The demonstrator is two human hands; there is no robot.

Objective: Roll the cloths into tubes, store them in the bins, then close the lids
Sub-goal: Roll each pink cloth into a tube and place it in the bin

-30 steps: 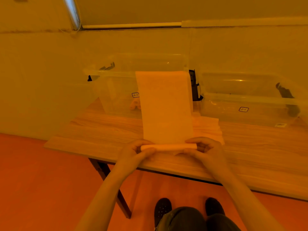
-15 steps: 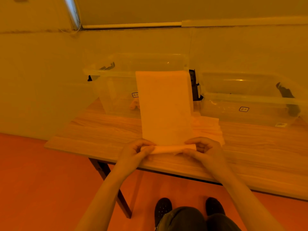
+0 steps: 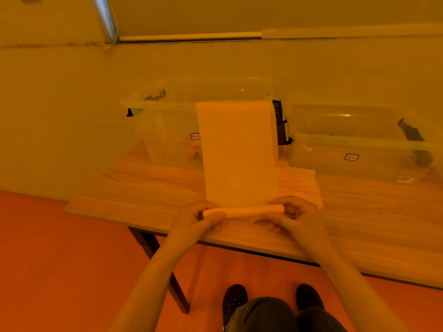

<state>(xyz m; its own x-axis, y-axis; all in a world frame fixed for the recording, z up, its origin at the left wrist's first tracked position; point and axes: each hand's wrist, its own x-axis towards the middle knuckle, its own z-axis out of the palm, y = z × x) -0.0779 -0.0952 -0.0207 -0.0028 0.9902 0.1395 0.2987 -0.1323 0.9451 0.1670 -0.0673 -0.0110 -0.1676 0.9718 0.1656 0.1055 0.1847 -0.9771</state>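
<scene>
The left hand [image 3: 195, 218] and right hand [image 3: 293, 215] pinched the pale cloth's [image 3: 239, 152] rolled end, which lay left-to-right on the wooden worktop [image 3: 143, 192].

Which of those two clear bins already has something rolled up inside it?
The taller left bin, behind the left hand: small rolls show through its front wall. The lower right bin looks empty.
</scene>
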